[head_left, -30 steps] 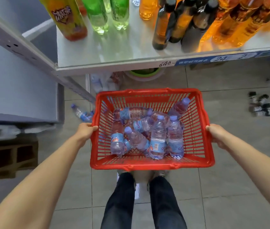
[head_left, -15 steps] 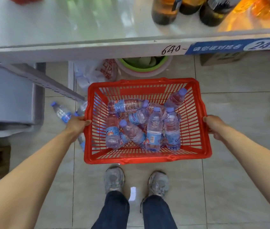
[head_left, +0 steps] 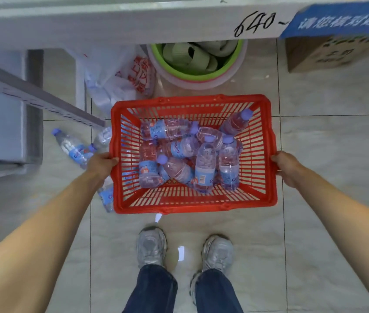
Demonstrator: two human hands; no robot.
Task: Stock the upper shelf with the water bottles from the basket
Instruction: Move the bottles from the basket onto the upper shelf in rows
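Below the shelf edge [head_left: 111, 26], over tiled floor [head_left: 326, 154], we log as follows:

1. Basket [head_left: 192, 205]: red plastic, slatted walls, held level betw. both hands, just ahead of our shoes [head_left: 152, 247].
2. Left hand [head_left: 102, 162]: fingers curled over the basket's left rim, gripping it; arm bare.
3. Right hand [head_left: 286, 164]: closed on the basket's right rim, same grip; arm bare.
4. Water bottles [head_left: 205, 163]: small clear ones w/ lilac caps and blue labels, heaped in the basket's middle. Most lie on their sides, crossing and touching each other; one leans into the far right corner, cap up toward the rim. Exact count we can't tell, since some are buried under others.
5. Loose bottles [head_left: 70, 145]: same type, lying on the floor just left of the basket, partly behind our left hand. One more shows below the left wrist, against the basket's outer wall.
6. Shelf front: grey-white, handwritten "640" in black, blue label strip [head_left: 341, 21] to the right of it. Shelf top not in view, so its contents we can't tell.
7. Under shelf: round bin [head_left: 201, 80], green rim, pale items inside; white plastic bag [head_left: 120, 80] w/ red print beside it; cardboard box [head_left: 337, 55] at far right.
8. Jeans, dark blue, at bottom centre.
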